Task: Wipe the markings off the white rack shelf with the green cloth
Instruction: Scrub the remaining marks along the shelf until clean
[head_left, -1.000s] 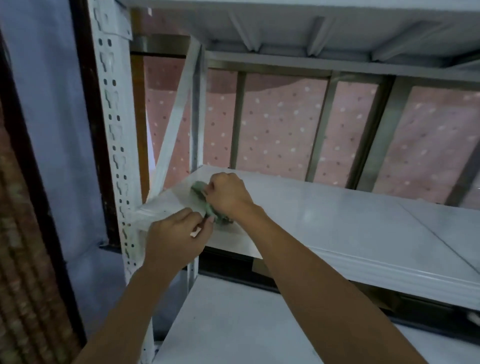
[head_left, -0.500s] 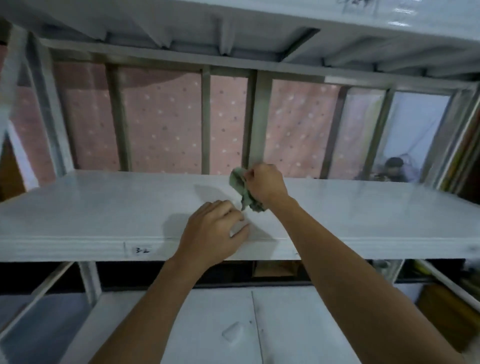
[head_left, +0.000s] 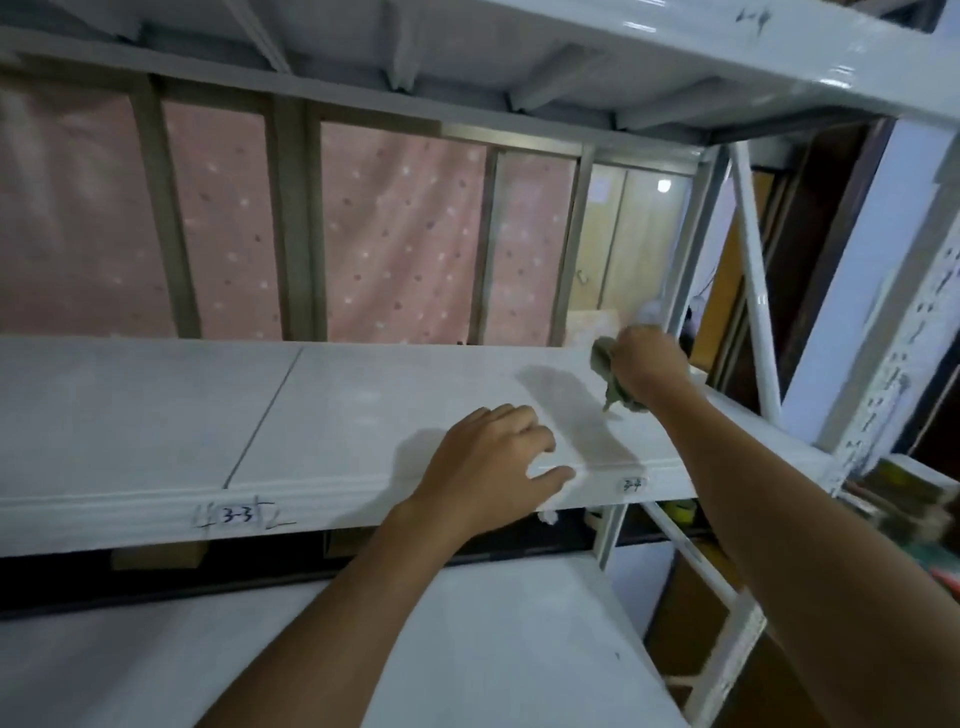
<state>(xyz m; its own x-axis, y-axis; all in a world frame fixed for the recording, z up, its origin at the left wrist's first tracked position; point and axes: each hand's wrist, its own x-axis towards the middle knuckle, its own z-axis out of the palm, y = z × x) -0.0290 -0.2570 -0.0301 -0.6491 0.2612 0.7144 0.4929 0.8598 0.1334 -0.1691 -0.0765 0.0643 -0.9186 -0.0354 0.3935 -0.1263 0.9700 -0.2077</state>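
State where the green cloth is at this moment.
In the head view, the green cloth is bunched in the right hand at the right end of the white rack shelf, beyond the left hand.

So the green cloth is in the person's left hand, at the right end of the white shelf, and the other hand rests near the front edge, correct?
Not quite. The head view shows the green cloth in the right hand, at the right end of the white shelf; the left hand rests near the front edge.

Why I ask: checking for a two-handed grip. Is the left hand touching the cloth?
Apart. The head view shows bare shelf between the left hand and the cloth, which the right hand grips.
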